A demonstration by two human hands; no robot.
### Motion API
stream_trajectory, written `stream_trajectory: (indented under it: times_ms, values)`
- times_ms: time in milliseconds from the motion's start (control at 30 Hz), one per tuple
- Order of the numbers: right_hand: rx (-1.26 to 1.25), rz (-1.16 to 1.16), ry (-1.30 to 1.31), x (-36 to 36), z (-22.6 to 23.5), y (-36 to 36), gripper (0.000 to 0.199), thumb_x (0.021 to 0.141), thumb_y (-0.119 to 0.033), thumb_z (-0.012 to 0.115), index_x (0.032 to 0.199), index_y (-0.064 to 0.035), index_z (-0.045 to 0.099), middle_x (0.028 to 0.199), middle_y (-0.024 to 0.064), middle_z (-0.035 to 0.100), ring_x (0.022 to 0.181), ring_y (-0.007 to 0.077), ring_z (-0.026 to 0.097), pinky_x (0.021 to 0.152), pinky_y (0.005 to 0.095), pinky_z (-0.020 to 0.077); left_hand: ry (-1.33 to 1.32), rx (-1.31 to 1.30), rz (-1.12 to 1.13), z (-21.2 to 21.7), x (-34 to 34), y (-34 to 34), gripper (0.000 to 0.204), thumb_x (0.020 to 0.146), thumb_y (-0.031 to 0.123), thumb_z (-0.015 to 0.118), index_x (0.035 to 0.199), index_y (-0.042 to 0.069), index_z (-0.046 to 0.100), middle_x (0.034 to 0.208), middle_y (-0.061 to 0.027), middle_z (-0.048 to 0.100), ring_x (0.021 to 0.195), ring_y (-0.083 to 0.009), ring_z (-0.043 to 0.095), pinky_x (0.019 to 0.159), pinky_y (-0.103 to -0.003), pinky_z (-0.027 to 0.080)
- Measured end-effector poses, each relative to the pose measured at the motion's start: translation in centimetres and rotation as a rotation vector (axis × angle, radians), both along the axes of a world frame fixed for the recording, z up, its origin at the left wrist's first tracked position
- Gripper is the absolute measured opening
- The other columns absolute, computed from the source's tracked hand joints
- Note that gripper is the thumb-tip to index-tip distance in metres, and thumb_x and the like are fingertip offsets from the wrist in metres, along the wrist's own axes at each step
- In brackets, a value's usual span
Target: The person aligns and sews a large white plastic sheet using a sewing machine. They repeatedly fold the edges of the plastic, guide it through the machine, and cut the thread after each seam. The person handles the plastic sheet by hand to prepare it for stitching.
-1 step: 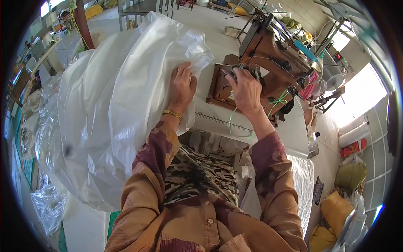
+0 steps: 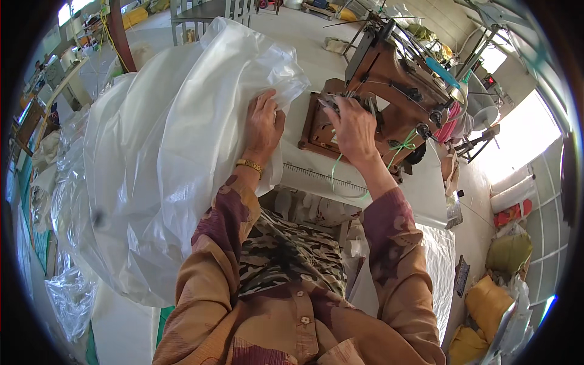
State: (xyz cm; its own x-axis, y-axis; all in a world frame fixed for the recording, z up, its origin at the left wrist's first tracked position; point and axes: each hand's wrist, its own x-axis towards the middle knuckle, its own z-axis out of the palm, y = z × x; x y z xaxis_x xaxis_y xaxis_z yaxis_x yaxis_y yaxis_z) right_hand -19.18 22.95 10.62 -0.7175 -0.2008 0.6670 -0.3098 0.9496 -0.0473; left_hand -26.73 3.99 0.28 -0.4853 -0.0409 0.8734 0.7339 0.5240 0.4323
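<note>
My left hand [image 2: 264, 126] lies with fingers stretched out on the right edge of a big bundle of translucent white plastic sheeting [image 2: 188, 115]; the thumb stands apart from the fingers. To its right, my right hand [image 2: 355, 129] is closed beside the needle area of a brown sewing machine [image 2: 395, 79]. A small pointed grey metal tool [image 2: 326, 101] sticks out between its thumb and fingers; the rest of it is hidden by the hand. Green thread [image 2: 334, 170] hangs below this hand, and a knotted green strand [image 2: 403, 146] is on the machine.
A ruler strip [image 2: 322, 176] runs along the front of the white worktable [image 2: 420, 194]. Clear plastic [image 2: 70, 298] is heaped at the left. Yellow sacks [image 2: 486, 307] lie at the lower right, and a grey chair [image 2: 210, 13] stands at the back.
My right hand has shifted very slightly up and to the left with the metal tool. My left hand and the plastic sheeting stay in place.
</note>
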Motion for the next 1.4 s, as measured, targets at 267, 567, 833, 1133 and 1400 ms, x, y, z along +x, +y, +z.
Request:
stream_trajectory:
  times_ms: [267, 567, 833, 1133, 1400]
  values:
    - [0.116, 0.040, -0.020, -2.7, -0.4, -0.9, 0.020, 0.092, -0.024, 0.064, 0.091, -0.0047, 0.062, 0.084, 0.0125, 0.065, 0.075, 0.0338, 0.066, 0.061, 0.0425, 0.0530, 0.000, -0.019, -0.011, -0.1, -0.3, 0.2, 0.011, 0.079, 0.000, 0.059, 0.088, -0.002, 0.054, 0.120, -0.0205, 0.062, 0.110, -0.0435, 0.055, 0.099, -0.049, 0.044]
    - [-0.004, 0.037, -0.252, 9.8, -4.3, 6.9, 0.027, 0.086, -0.026, 0.072, 0.104, -0.0058, 0.067, 0.090, 0.0120, 0.068, 0.082, 0.0328, 0.067, 0.069, 0.0432, 0.0521, 0.003, -0.104, 0.074, -0.2, -0.1, 0.0, 0.022, 0.077, 0.001, 0.062, 0.098, -0.002, 0.057, 0.114, -0.0198, 0.063, 0.104, -0.0423, 0.056, 0.096, -0.048, 0.045]
    - [0.161, -0.163, -0.161, 10.2, -7.1, 9.3, 0.035, 0.085, -0.025, 0.072, 0.113, -0.0060, 0.067, 0.115, 0.0119, 0.065, 0.109, 0.0319, 0.058, 0.093, 0.0456, 0.0437, -0.270, -0.144, 0.002, -1.3, 0.8, 0.1, 0.009, 0.085, 0.007, 0.057, 0.090, 0.001, 0.058, 0.090, -0.0224, 0.061, 0.088, -0.0398, 0.058, 0.080, -0.048, 0.047]
    - [-0.128, 0.575, -0.107, 3.5, -0.4, -11.1, 0.042, 0.095, -0.026, 0.064, 0.129, -0.0006, 0.059, 0.133, 0.0181, 0.055, 0.124, 0.0361, 0.048, 0.103, 0.0453, 0.0397, -0.321, -0.215, -0.439, 0.0, 18.8, -4.3, 0.062, 0.085, 0.022, 0.072, 0.137, -0.004, 0.049, 0.148, -0.0218, 0.040, 0.139, -0.0377, 0.037, 0.114, -0.048, 0.033]
    - [-0.410, 0.376, -0.311, -10.3, -7.2, -16.8, 0.090, 0.086, -0.060, 0.066, 0.152, -0.0093, 0.032, 0.152, 0.0263, 0.035, 0.144, 0.0435, 0.027, 0.117, 0.0506, 0.0217, -0.609, -0.083, 1.154, -7.6, 37.1, -34.2, 0.077, 0.080, 0.027, 0.078, 0.144, 0.002, 0.043, 0.149, -0.0237, 0.041, 0.139, -0.0410, 0.037, 0.116, -0.049, 0.029]
